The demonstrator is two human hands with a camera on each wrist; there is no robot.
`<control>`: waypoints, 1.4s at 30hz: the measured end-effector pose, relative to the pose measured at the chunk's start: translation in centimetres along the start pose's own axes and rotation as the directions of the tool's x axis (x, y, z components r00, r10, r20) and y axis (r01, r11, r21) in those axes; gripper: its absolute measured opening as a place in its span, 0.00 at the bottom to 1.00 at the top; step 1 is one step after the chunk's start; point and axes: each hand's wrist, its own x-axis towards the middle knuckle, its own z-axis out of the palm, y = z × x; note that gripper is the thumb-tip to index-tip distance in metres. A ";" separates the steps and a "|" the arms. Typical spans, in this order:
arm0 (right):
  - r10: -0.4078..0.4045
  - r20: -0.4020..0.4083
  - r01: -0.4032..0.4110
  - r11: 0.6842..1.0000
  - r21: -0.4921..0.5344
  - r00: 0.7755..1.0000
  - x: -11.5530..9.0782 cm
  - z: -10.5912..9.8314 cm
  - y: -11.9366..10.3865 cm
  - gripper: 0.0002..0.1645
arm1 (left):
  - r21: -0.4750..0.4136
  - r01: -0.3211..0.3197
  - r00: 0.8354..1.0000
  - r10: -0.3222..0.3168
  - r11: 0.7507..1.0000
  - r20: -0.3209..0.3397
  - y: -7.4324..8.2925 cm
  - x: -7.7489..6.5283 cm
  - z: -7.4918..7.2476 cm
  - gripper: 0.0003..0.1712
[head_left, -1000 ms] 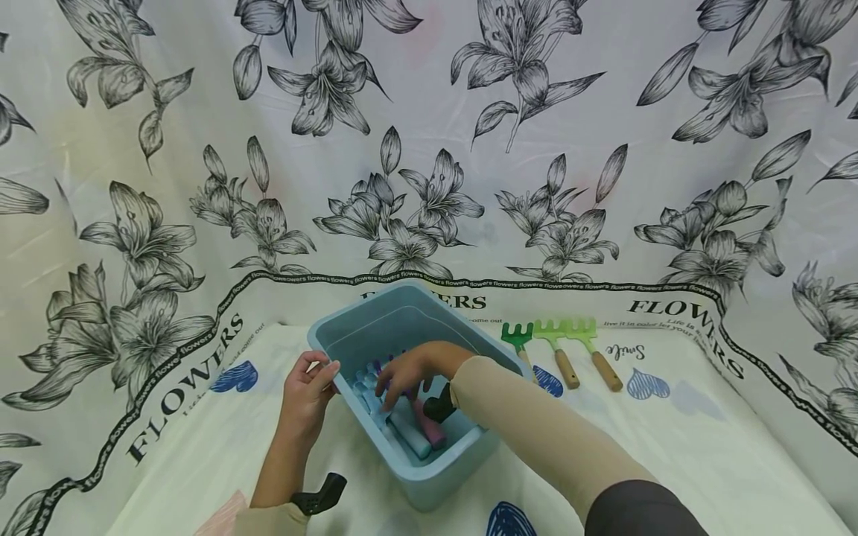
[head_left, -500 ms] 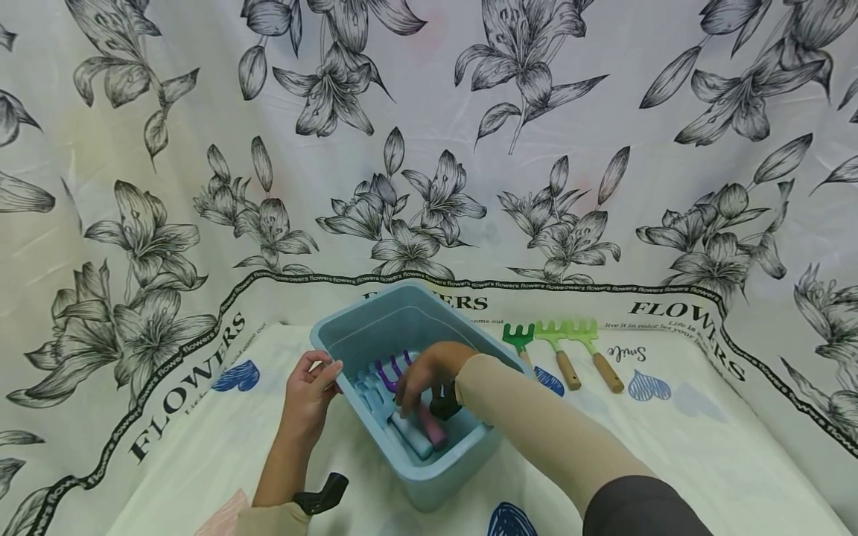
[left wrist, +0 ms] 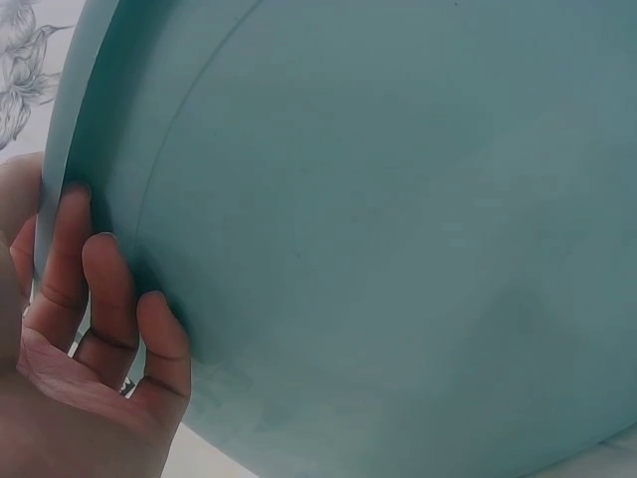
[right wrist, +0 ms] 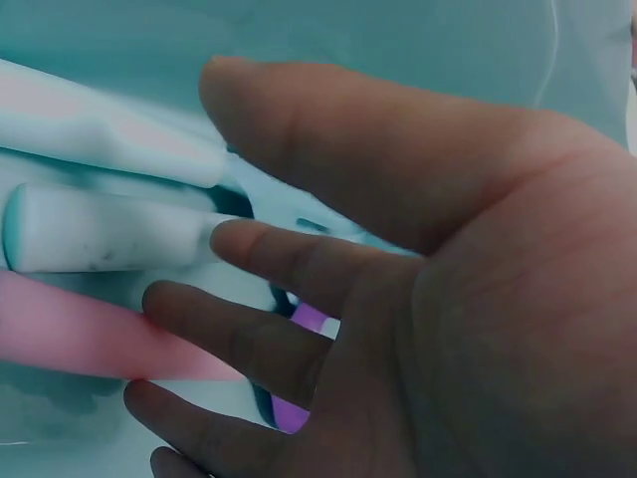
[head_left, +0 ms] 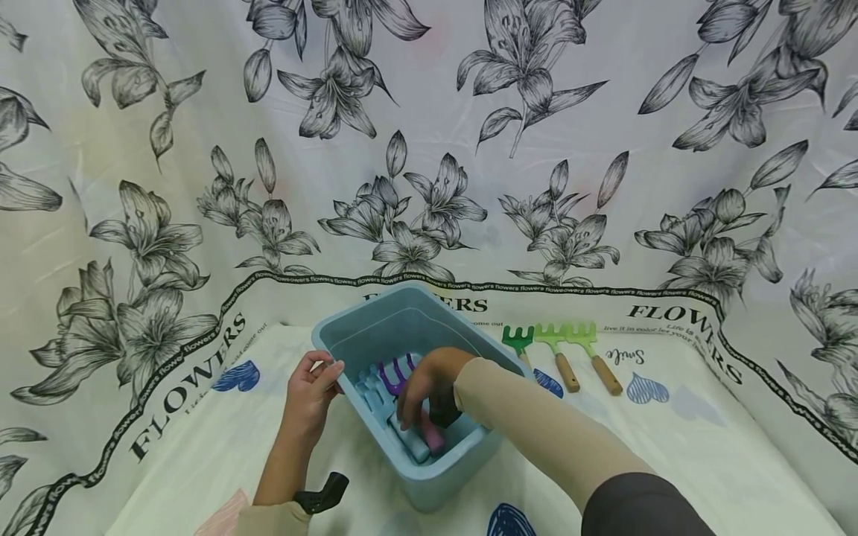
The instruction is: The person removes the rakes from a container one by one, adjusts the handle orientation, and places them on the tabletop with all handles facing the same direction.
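Note:
My left hand (head_left: 311, 387) pinches the left rim of a blue plastic bin (head_left: 442, 484), its fingers against the outer wall in the left wrist view. My right hand (head_left: 429, 383) reaches down inside the bin. In the right wrist view its thumb and fingers are spread, with fingertips over or touching a pale blue handle (right wrist: 109, 229) and a pink handle (right wrist: 90, 329); contact is hard to tell. The pink handle appears to belong to a hand rake with purple tines (head_left: 397, 376). Light blue hand rakes (head_left: 375, 391) lie along the bin's left side, partly hidden by the right hand.
Right of the bin, a dark green hand rake (head_left: 518, 339) and two light green hand rakes (head_left: 551, 335) with wooden handles lie in a row on the white cloth (head_left: 704, 461). A floral curtain (head_left: 429, 112) hangs behind.
My right hand has shifted a little right and nearer inside the bin, uncovering the purple tines. The left hand keeps its hold on the rim.

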 end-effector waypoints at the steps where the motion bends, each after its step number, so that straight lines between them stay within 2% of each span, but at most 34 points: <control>1: 0.003 0.008 -0.003 1.000 -0.003 1.000 0.0 0.0 0.0 0.24 | 0.003 0.001 1.000 -0.001 1.000 -0.002 0.0 0.0 0.0 0.15; 10: 0.002 0.024 -0.002 1.000 0.016 1.000 0.8 -0.1 0.5 0.22 | 0.017 0.011 1.000 -0.010 1.000 -0.001 -0.1 -0.1 0.3 0.17; 15: -0.080 -0.023 0.081 0.993 0.084 0.997 0.4 -0.2 0.6 0.24 | 0.027 0.015 1.000 -0.015 1.000 0.000 -0.2 -0.1 0.4 0.18; 19: -0.184 -0.079 0.192 0.976 0.102 0.980 -0.3 -0.7 0.3 0.26 | 0.028 0.013 1.000 -0.013 1.000 0.004 -0.1 0.0 0.4 0.18; 25: -0.329 -0.193 0.337 0.942 0.008 0.925 -1.8 -1.5 0.0 0.29 | 0.025 -0.011 1.000 0.011 1.000 -0.003 0.0 0.0 0.3 0.16; 31: -0.443 -0.347 0.431 0.895 -0.116 0.827 -3.1 -1.9 0.4 0.25 | -0.008 -0.067 0.997 0.068 0.998 0.043 -0.3 0.0 0.1 0.10; 33: -0.458 -0.387 0.458 0.883 -0.100 0.800 -3.3 -1.9 0.7 0.23 | -0.007 -0.074 0.996 0.075 0.997 0.045 -0.3 0.0 0.1 0.11; 36: -0.466 -0.426 0.491 0.870 -0.057 0.776 -3.6 -1.8 1.2 0.22 | 0.005 -0.069 0.997 0.069 0.998 0.038 -0.3 0.1 0.0 0.14; 39: -0.455 -0.480 0.512 0.859 -0.015 0.750 -3.9 -1.7 1.8 0.21 | 0.007 -0.062 0.998 0.061 0.998 0.033 -0.3 0.1 0.0 0.12; 42: -0.425 -0.566 0.520 0.854 0.008 0.706 -4.3 -1.7 2.5 0.19 | 0.008 -0.054 0.998 0.054 0.999 0.028 -0.2 0.1 0.1 0.09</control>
